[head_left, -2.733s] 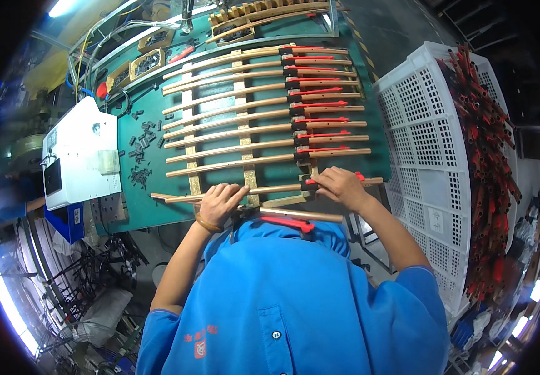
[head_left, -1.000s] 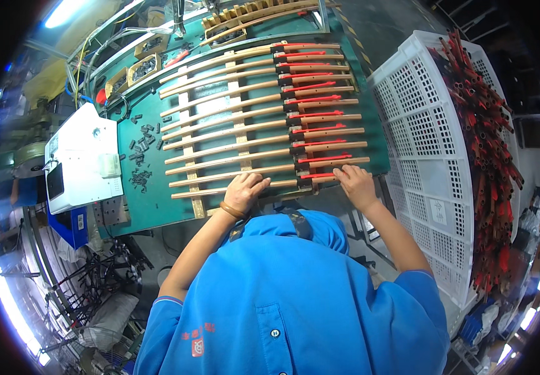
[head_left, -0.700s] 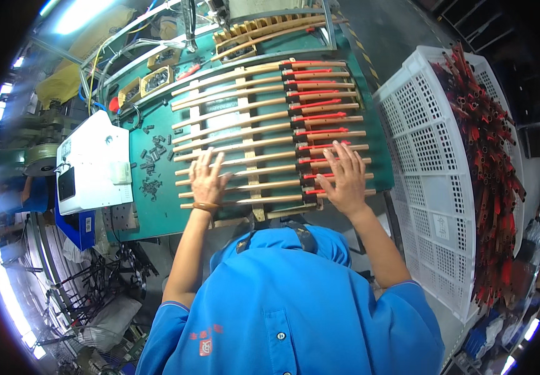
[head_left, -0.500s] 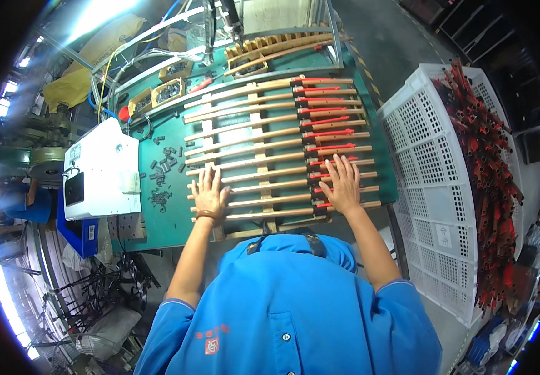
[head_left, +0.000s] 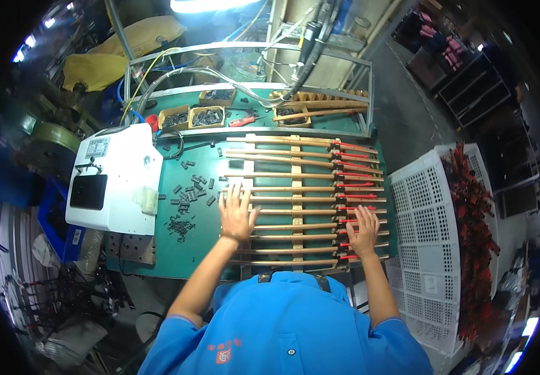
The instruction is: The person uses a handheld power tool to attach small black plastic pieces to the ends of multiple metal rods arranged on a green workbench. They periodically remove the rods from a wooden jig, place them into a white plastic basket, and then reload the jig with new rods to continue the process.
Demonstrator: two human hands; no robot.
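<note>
Neatly, the gold rods point(head_left: 317, 200) lie side by side on the bench point(head_left: 170, 254). Most seem to have their black block point(head_left: 337, 164) and red strip point(head_left: 357, 185); I can't tell what more they need. The left hand point(head_left: 235, 217) and right hand point(head_left: 363, 236) spread wide over them, holding nothing.

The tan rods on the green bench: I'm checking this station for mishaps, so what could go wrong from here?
With the left hand and right hand over the tan rods, a careless push might knock some askew. The nearest rod lies close to the front edge of the green bench, so the blue shirt could bump it. Loose black parts near the left hand might get brushed aside.
</note>
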